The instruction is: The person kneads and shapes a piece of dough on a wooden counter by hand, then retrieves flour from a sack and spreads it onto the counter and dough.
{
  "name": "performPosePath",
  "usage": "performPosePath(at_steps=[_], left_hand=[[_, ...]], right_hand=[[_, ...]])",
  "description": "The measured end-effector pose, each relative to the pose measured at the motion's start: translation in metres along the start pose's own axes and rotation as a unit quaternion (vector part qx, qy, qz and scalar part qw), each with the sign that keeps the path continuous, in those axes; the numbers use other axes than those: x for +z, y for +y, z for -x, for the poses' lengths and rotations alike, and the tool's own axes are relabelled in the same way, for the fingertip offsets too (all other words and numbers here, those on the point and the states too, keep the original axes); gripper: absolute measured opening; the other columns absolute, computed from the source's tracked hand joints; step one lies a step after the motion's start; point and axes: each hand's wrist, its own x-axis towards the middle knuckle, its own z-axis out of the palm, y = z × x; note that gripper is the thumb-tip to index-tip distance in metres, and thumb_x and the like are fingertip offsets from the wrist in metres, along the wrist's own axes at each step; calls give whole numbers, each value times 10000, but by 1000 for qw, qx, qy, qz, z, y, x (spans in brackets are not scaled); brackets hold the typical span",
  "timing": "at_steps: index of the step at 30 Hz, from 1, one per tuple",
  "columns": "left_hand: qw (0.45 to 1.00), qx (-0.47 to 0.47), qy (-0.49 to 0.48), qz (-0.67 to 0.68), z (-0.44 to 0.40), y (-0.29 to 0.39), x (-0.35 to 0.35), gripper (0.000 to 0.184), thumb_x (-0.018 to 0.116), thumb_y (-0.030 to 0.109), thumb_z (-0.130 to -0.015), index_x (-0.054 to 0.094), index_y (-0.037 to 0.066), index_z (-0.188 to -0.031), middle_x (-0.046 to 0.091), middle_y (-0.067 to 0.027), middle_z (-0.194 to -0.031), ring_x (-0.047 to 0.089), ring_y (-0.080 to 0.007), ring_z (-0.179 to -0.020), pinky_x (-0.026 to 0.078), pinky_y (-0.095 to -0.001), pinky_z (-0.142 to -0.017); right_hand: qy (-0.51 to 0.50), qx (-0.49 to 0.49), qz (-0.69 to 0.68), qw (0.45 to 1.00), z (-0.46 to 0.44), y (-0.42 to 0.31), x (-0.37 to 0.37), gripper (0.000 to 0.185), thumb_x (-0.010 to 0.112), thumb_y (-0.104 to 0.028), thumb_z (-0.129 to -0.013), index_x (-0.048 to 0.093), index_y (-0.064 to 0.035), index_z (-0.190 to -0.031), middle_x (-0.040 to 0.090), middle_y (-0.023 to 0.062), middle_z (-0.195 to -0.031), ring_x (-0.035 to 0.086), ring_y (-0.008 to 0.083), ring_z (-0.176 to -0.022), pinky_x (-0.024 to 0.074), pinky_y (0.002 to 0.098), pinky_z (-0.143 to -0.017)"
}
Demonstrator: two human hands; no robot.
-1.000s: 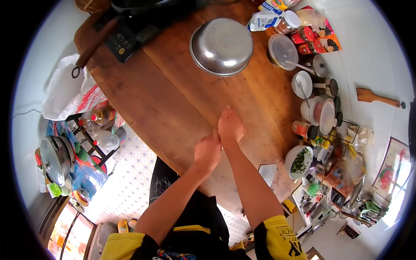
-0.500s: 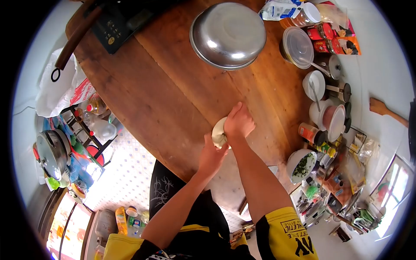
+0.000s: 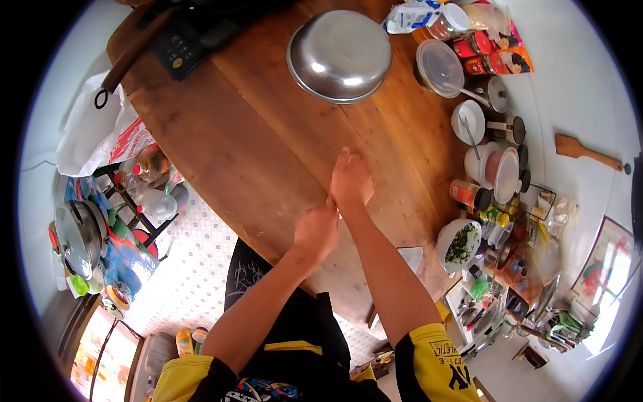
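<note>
Both hands are together over the wooden table (image 3: pixel 254 167), near its front edge. My left hand (image 3: pixel 317 231) is closed, with its fingers up against my right hand (image 3: pixel 351 179), which is closed too and lies a little farther forward. Only a tiny pale bit of dough (image 3: pixel 339 216) shows between the wrists; the hands cover the rest. Beyond them, a shiny metal bowl (image 3: pixel 340 57) lies upside down on the table.
Along the right side stand a lidded plastic tub (image 3: pixel 439 67), a white bowl with a spoon (image 3: pixel 468 122), jars and a bowl of chopped greens (image 3: pixel 459 246). A flat metal blade (image 3: pixel 410 257) lies near my right forearm. A dark cooktop (image 3: pixel 177 53) sits at the back left.
Half a second ago a pale piece of dough showed between my hands; now they have closed over it and nearly hide it. The view has shifted slightly.
</note>
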Motion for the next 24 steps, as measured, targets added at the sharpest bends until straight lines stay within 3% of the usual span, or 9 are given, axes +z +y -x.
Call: performPosePath(at_steps=[4, 6, 10, 13, 15, 16, 20, 22, 24], left_hand=[[984, 87, 74, 137, 7, -25, 4, 610, 643, 164, -899, 367, -15, -1412, 675, -194, -897, 683, -353, -805, 551, -421, -701], [954, 5, 36, 297, 14, -27, 5, 629, 671, 213, -892, 372, -15, -1396, 672, -202, -953, 694, -332, -811, 554, -396, -718], [937, -6, 43, 347, 10, -27, 31, 634, 694, 251, -882, 390, -21, -1366, 673, -207, -978, 700, -313, -823, 551, -371, -730], [913, -71, 93, 392, 2, -14, 39, 562, 690, 276, -890, 430, -9, -1298, 675, -211, -996, 703, -301, -821, 545, -364, -708], [909, -196, 83, 358, -3, 8, 28, 497, 687, 308, -890, 461, 12, -1219, 679, -210, -968, 700, -314, -834, 539, -386, -708], [912, -184, 135, 342, -7, 10, 35, 470, 681, 313, -890, 461, 27, -1191, 683, -206, -922, 684, -353, -840, 529, -419, -726], [876, -145, 107, 447, -8, -2, 16, 391, 658, 281, -910, 491, -4, -1120, 679, -181, -885, 677, -347, -804, 520, -412, -699], [958, -32, 171, 227, -2, -10, 6, 364, 682, 215, -874, 547, -5, -1130, 675, -166, -920, 676, -316, -763, 521, -404, -651], [972, 23, 162, 170, 0, -14, 4, 368, 691, 197, -858, 570, 3, -1145, 670, -158, -921, 673, -316, -757, 525, -412, -641]], right_hand=[[92, -109, -27, 989, 4, 33, 13, 296, 481, -317, -960, 613, -93, -817, 615, 86, -887, 621, 325, -858, 505, 459, -693], [116, -175, -63, 976, 3, 43, 10, 247, 515, -273, -938, 595, -101, -781, 594, 64, -825, 607, 304, -806, 494, 468, -669], [170, -230, -39, 957, -13, 39, 24, 210, 532, -243, -926, 588, -109, -773, 588, 48, -793, 597, 281, -778, 492, 453, -647], [174, -196, 44, 964, -24, 17, 27, 198, 537, -231, -927, 583, -110, -778, 583, 44, -748, 589, 281, -733, 487, 450, -627], [177, -91, 38, 979, -30, 9, 28, 220, 530, -241, -939, 578, -109, -769, 587, 44, -727, 607, 281, -733, 495, 460, -643], [181, -94, 38, 978, -33, 5, 26, 220, 530, -241, -939, 578, -109, -769, 587, 44, -727, 607, 281, -733, 495, 460, -643], [147, 22, -46, 988, -20, 20, 24, 304, 467, -306, -976, 623, -75, -857, 660, 97, -837, 644, 328, -835, 512, 492, -726], [148, 63, -91, 983, -4, 34, 20, 348, 442, -336, -986, 642, -61, -909, 681, 118, -898, 652, 343, -883, 516, 500, -751], [31, 154, -105, 982, 13, 42, 3, 413, 403, -381, -995, 653, -53, -1017, 683, 148, -1004, 638, 361, -969, 504, 507, -820]])
